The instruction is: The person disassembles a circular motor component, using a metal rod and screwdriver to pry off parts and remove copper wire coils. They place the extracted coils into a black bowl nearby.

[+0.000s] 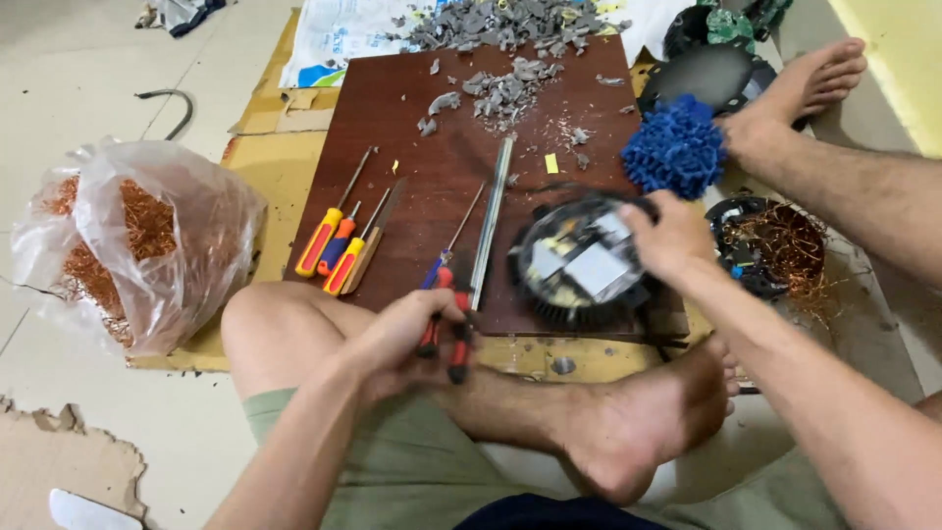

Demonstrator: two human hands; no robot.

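My left hand (407, 339) is clenched around the red and black handles of a pair of pliers (446, 339), held just above my crossed leg at the near edge of the dark brown wooden board (442, 147). My right hand (672, 236) grasps the right rim of a round black finned lamp housing with a grey circuit plate (579, 265), which rests on the board's near right corner. A long grey metal bar (491, 221) lies just left of the housing. Three orange and yellow handled screwdrivers (334, 245) lie farther left. A blue fuzzy cloth (675, 147) sits beyond my right hand. A clear plastic bag of copper wire (137, 240) rests on the floor to the left.
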